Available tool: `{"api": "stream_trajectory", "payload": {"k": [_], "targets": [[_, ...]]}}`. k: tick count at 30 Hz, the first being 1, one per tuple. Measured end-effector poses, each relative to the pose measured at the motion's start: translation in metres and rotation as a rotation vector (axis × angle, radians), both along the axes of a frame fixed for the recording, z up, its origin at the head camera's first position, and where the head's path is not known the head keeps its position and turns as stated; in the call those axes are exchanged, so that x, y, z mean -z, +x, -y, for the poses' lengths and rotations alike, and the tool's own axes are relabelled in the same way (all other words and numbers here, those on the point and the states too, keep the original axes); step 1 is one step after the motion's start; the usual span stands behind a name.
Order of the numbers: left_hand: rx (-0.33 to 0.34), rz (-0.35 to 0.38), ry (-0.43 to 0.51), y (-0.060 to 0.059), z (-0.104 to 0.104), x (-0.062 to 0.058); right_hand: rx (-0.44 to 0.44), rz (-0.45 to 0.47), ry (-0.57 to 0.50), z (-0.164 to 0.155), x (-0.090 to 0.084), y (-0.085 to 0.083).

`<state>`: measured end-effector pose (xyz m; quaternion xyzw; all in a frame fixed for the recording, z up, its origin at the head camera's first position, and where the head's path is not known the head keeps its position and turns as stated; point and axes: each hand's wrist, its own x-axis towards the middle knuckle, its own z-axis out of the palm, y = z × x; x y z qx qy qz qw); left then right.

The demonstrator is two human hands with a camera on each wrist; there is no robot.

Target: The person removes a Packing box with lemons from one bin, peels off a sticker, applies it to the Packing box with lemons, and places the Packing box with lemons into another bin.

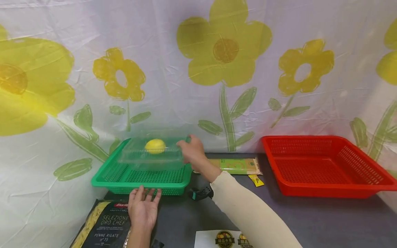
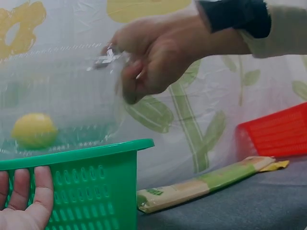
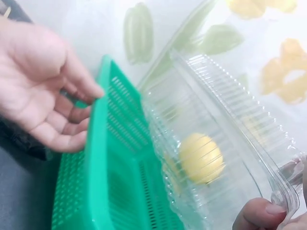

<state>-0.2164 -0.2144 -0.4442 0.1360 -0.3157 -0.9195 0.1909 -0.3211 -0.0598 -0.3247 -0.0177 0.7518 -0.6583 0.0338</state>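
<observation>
Clear plastic box (image 1: 151, 155): head view, holds a yellow lemon (image 1: 155, 146), above the green basket (image 1: 124, 179) on the worktop (image 1: 310, 220).
Right hand (image 1: 193, 151): grip pinches the box's right edge.
Left wrist view: left hand (image 2: 21, 206), fingers straight, touches the basket's front wall.
Right wrist view: lemon inside the box, over the basket.

Your right hand (image 3: 268, 218) sits at the bottom right corner, thumb and fingertips pinching the rim of the clear plastic clamshell box (image 3: 230, 134). A yellow lemon (image 3: 201, 158) lies inside it, seen through the ribbed walls. The box hangs tilted over the green basket (image 3: 115, 167), its lower edge right at the basket's mesh. Your left hand (image 3: 41, 91) is at the left, palm showing, fingers loosely bent, their tips touching the basket's green rim. Behind it all hangs a white curtain (image 3: 158, 24) printed with green leaves and yellow flowers.
</observation>
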Motion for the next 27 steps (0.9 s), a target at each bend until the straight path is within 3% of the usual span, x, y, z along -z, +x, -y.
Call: {"api": "stream_trajectory", "payload": {"k": [10, 14, 27], "targets": [[0.019, -0.010, 0.010, 0.001, 0.001, -0.001, -0.007, 0.019, -0.139, -0.044, -0.017, 0.014], [0.017, 0.006, 0.034, 0.001, 0.002, 0.000, 0.005, -0.002, -0.160, -0.064, -0.016, 0.020], [0.027, -0.015, -0.014, 0.001, 0.000, 0.000, 0.010, -0.038, -0.210, -0.123, -0.010, 0.043]]}}
